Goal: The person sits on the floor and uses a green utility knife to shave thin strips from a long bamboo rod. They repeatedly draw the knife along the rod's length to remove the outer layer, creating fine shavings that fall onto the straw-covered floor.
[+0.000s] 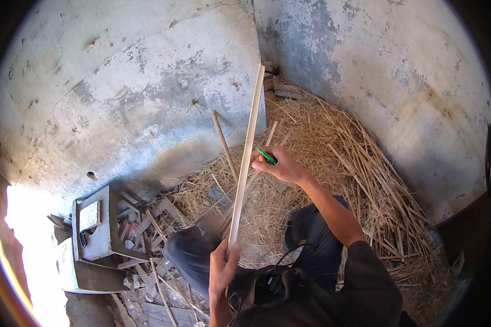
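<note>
Strip (245, 169), long and pale, slants over straw heap (311, 120); your left hand (222, 268) grips its lower end. Above heap, your right hand (281, 164) curls fingers around green tool (267, 157), just beside strip. Boxy stand (114, 218) left of heap.

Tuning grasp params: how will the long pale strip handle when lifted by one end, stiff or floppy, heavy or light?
Probably fairly stiff: the long pale strip runs straight well beyond the left hand. Likely light for its length, being so narrow. Its far end may flex or swing, reaching past the right hand.
</note>
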Available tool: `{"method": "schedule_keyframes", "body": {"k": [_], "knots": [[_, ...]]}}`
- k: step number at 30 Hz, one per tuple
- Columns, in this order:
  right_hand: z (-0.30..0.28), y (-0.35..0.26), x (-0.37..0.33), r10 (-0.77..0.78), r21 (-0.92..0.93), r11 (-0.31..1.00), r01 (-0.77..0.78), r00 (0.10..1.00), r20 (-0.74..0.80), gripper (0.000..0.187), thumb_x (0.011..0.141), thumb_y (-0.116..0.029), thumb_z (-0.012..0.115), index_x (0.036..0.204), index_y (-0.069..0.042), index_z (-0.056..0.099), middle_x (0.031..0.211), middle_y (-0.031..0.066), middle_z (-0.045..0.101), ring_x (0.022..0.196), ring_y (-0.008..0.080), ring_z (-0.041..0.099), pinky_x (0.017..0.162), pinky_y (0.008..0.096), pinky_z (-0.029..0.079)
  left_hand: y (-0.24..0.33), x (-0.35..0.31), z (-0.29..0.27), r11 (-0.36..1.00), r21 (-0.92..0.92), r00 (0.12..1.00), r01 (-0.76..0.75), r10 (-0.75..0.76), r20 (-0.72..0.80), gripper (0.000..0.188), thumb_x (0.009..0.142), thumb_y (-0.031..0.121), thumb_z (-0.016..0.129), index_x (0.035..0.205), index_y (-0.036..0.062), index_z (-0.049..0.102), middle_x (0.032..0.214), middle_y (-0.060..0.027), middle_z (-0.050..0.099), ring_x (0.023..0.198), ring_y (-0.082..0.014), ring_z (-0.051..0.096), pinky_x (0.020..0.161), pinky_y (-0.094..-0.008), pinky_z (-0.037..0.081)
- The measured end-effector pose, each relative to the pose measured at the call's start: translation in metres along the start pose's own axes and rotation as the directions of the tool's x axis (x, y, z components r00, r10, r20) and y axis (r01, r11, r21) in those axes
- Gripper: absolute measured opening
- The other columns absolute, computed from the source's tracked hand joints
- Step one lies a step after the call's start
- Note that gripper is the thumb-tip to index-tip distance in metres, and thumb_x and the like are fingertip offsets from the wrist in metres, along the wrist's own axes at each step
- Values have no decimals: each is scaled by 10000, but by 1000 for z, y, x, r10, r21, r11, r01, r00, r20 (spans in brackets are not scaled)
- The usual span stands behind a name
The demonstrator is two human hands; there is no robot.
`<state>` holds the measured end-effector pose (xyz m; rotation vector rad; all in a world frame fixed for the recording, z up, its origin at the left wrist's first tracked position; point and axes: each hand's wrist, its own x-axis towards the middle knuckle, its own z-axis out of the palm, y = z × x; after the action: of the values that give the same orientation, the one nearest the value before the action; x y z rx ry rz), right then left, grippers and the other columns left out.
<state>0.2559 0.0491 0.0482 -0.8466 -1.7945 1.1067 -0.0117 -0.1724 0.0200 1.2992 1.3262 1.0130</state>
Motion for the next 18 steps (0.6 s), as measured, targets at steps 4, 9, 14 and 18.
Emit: {"method": "schedule_keyframes", "body": {"k": [4, 9, 14, 18], "knots": [[-5, 2, 0, -46, 55, 997, 45, 999, 25, 343, 1042, -367, 718, 1090, -32, 775, 690, -78, 435, 629, 51, 391, 607, 288, 357, 9, -1, 1, 1000, -8, 999, 24, -24, -48, 278, 1080, 225, 634, 933, -10, 611, 717, 63, 484, 698, -30, 408, 573, -268, 346], [-5, 6, 1, -98, 61, 993, 101, 994, -42, 302, 1048, -347, 705, 1050, -52, 771, 710, -75, 502, 640, 43, 414, 613, 285, 372, 6, 1, -3, 999, -36, 998, 33, -35, -50, 289, 1084, 247, 635, 938, -1, 617, 719, 64, 493, 696, -29, 420, 573, -265, 347], [-13, 8, 1, -83, 93, 992, 91, 993, -88, 282, 1050, -350, 698, 1025, -73, 744, 728, -66, 549, 639, 35, 458, 592, 258, 375, 2, 2, -5, 997, -38, 998, 63, -64, -13, 308, 1090, 262, 629, 897, 25, 593, 711, 63, 475, 668, -31, 404, 556, -268, 335], [-26, 15, 5, -75, 338, 927, 164, 963, -261, 204, 1065, -312, 675, 1009, -117, 694, 690, -83, 489, 546, 9, 375, 452, 236, 255, 5, -1, -4, 968, -223, 991, 115, -126, -36, 306, 1105, 270, 616, 898, 50, 569, 713, 63, 460, 620, -31, 381, 528, -256, 300]]}}
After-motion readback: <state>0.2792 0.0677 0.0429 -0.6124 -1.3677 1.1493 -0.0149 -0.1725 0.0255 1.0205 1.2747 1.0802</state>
